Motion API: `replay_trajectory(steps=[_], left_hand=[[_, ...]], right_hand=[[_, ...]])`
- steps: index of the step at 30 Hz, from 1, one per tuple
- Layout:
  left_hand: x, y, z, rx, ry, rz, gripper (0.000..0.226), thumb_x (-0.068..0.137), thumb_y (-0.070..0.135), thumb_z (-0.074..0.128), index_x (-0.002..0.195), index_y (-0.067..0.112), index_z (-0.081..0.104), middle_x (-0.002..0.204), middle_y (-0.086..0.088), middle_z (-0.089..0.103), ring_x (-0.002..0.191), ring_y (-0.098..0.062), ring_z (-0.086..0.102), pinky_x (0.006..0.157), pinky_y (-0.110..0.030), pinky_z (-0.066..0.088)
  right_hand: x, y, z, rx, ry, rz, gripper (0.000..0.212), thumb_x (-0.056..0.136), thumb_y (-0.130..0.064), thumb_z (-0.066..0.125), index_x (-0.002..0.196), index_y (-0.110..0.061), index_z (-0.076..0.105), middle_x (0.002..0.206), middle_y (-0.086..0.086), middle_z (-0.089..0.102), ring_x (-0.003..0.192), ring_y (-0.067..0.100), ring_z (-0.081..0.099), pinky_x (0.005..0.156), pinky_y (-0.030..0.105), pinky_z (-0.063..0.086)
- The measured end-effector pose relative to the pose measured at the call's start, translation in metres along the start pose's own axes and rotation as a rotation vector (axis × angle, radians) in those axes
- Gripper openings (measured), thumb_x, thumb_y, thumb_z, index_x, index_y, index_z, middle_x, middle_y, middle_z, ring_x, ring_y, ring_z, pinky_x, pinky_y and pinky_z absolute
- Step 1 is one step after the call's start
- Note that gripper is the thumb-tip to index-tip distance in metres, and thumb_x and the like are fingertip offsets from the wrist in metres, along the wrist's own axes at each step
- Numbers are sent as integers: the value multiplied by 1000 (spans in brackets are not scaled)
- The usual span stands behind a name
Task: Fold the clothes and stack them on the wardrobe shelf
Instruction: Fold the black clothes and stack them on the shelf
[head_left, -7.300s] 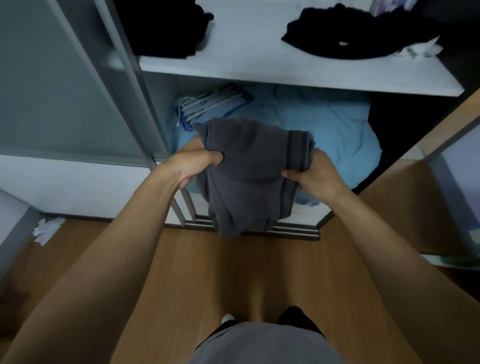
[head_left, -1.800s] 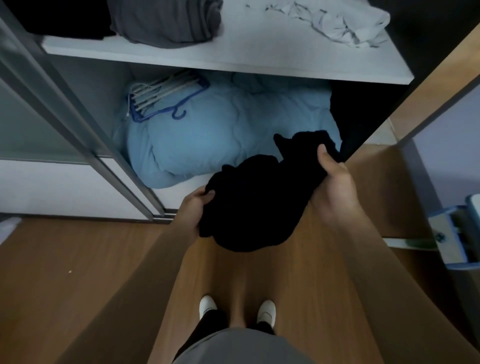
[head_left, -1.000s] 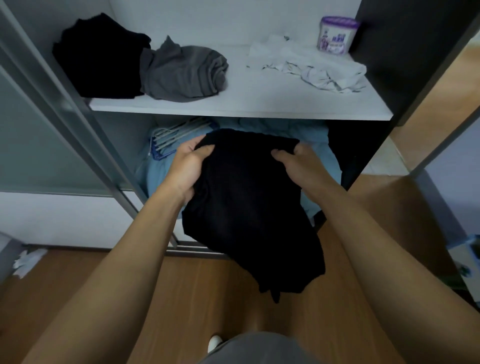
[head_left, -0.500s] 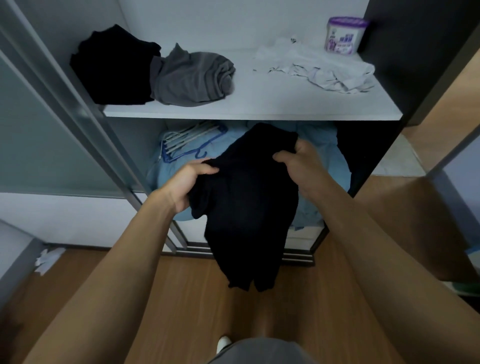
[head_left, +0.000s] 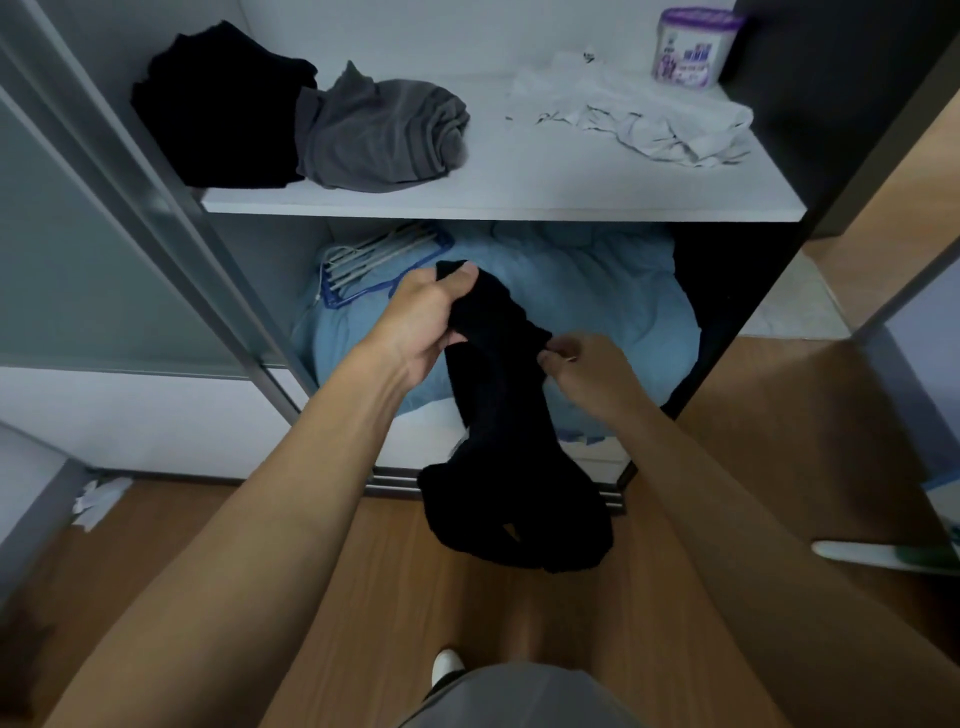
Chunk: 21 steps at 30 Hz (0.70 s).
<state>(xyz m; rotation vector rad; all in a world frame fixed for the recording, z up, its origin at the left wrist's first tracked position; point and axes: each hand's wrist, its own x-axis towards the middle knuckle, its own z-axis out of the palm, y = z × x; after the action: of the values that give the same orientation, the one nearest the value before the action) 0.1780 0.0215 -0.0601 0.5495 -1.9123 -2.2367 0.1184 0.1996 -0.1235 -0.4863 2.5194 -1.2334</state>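
A black garment (head_left: 498, 415) hangs bunched in front of the wardrobe's lower bay. My left hand (head_left: 423, 317) grips its top end, thumb over the cloth. My right hand (head_left: 582, 364) pinches its right edge a little lower. The garment's loose lower part droops over the floor. On the white wardrobe shelf (head_left: 519, 205) above lie a folded black garment (head_left: 223, 109) at the left and a folded grey garment (head_left: 379, 135) beside it, touching. A crumpled white garment (head_left: 649, 119) lies at the shelf's right.
A purple-lidded tub (head_left: 693, 47) stands at the shelf's back right. Below the shelf lies a blue duvet (head_left: 597, 306) with a bundle of hangers (head_left: 374, 265) on it. A sliding door frame (head_left: 171, 218) runs at the left. Wooden floor (head_left: 363, 571) lies underfoot.
The black garment has been gathered into a narrower bunch. My left hand rose to its top end and my right hand dropped lower onto its right edge.
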Motion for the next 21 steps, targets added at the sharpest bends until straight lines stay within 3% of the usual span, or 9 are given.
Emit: replay_trajectory(steps=[3, 6, 9, 12, 14, 16, 18, 19, 21], left_hand=[[1, 5, 14, -87, 28, 2, 23, 104, 16, 49, 87, 7, 63, 70, -2, 72, 70, -15, 71, 60, -30, 58], [1, 11, 25, -127, -8, 8, 17, 104, 15, 48, 97, 5, 60, 79, -7, 70, 76, -21, 70, 71, -37, 61], [-2, 17, 32, -181, -22, -18, 24, 103, 13, 48, 119, -4, 54, 91, -15, 69, 79, -27, 70, 75, -42, 61], [3, 18, 21, -236, 94, -34, 40, 103, 14, 48, 135, -10, 45, 110, -22, 64, 92, -33, 68, 81, -46, 60], [9, 13, 2, -251, 219, -52, 36, 103, 16, 49, 131, -7, 46, 108, -21, 64, 94, -32, 68, 76, -42, 62], [9, 3, -17, -64, 296, -129, 24, 103, 20, 51, 117, 1, 53, 90, -13, 70, 75, -22, 72, 63, -30, 60], [3, -12, -32, 274, 245, -224, 21, 101, 31, 54, 103, 10, 59, 70, -6, 73, 60, -14, 71, 59, -26, 53], [0, -19, -38, 408, 197, -228, 25, 98, 37, 58, 99, 13, 63, 68, -4, 74, 61, -12, 71, 61, -25, 51], [-6, -26, -46, 495, 67, -120, 25, 91, 40, 68, 103, 18, 67, 86, 0, 76, 76, -9, 72, 68, -22, 53]], right_hand=[[-25, 0, 7, 320, 183, -91, 30, 93, -46, 57, 80, -21, 68, 77, -11, 68, 72, -2, 62, 65, 14, 45], [-37, -6, 22, 177, 145, -137, 43, 82, -69, 53, 103, -33, 66, 93, -17, 69, 87, -1, 64, 74, 22, 51], [-26, -3, 30, -24, 154, -165, 29, 96, -44, 54, 101, -17, 62, 90, 0, 68, 84, 16, 65, 68, 28, 49], [-16, 9, 14, 239, 153, -20, 28, 100, -23, 54, 97, 3, 65, 90, 21, 68, 81, 30, 65, 63, 24, 45], [-15, 10, -4, 375, 169, 3, 21, 96, -15, 56, 98, 2, 68, 93, 20, 70, 78, 20, 66, 65, 22, 47], [-12, 1, -17, 339, 172, -53, 17, 94, -7, 53, 95, -1, 69, 88, 15, 70, 74, 12, 61, 67, 28, 49], [-8, -14, -24, 227, 103, -129, 18, 92, -4, 51, 88, 1, 68, 79, 12, 68, 70, 11, 56, 63, 35, 46], [-6, -23, -26, 181, 63, -167, 18, 91, -3, 52, 83, 2, 68, 73, 10, 65, 66, 10, 54, 60, 33, 44], [-2, -38, -27, 107, 5, -222, 18, 88, -2, 54, 78, 5, 67, 67, 6, 61, 56, 6, 49, 53, 25, 38]])
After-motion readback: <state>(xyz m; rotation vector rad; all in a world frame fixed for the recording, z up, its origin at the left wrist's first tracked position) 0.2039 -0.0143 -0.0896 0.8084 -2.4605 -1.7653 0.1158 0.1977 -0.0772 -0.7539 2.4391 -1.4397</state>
